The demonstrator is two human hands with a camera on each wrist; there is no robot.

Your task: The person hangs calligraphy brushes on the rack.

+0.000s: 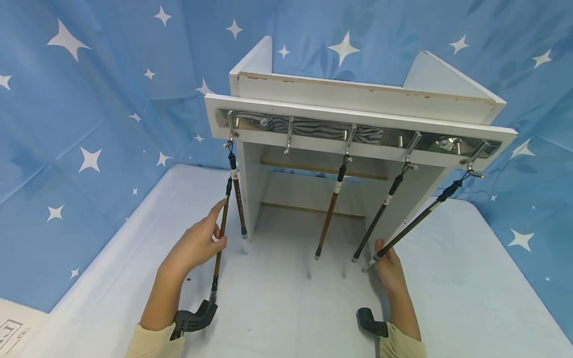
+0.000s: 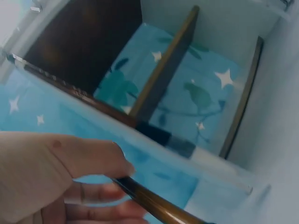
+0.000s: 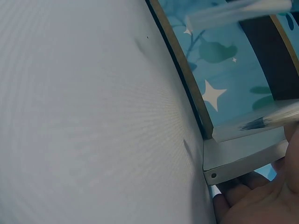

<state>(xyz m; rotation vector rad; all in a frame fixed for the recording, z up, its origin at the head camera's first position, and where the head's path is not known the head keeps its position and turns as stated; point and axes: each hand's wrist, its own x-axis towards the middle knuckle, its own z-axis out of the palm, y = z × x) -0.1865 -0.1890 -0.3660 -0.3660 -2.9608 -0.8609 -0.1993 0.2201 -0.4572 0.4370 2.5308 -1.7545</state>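
Note:
In the head view my left hand (image 1: 199, 243) pinches a brown-handled calligraphy brush (image 1: 223, 219) between thumb and fingers, its black loop end up and its capped tip down. Close beside it hangs another brush (image 1: 238, 199) on the leftmost hook (image 1: 230, 127). The left wrist view shows the held brush (image 2: 161, 205) running out from under the thumb. My right hand (image 1: 391, 273) grips the lower front edge of the shelf's right side panel (image 3: 247, 163), fingers behind it. The rightmost hanging brush (image 1: 416, 221) crosses over this hand, its bristles visible inside a clear cap (image 3: 252, 123).
The white shelf unit (image 1: 358, 102) stands on a white-covered table (image 1: 277, 308) and carries a metal hook rail (image 1: 313, 127). Two more brushes hang from it, one brown (image 1: 331, 211) and one dark (image 1: 378, 223). The second hook (image 1: 289, 135) bears nothing. A blue star-patterned cloth (image 1: 112, 99) hangs behind.

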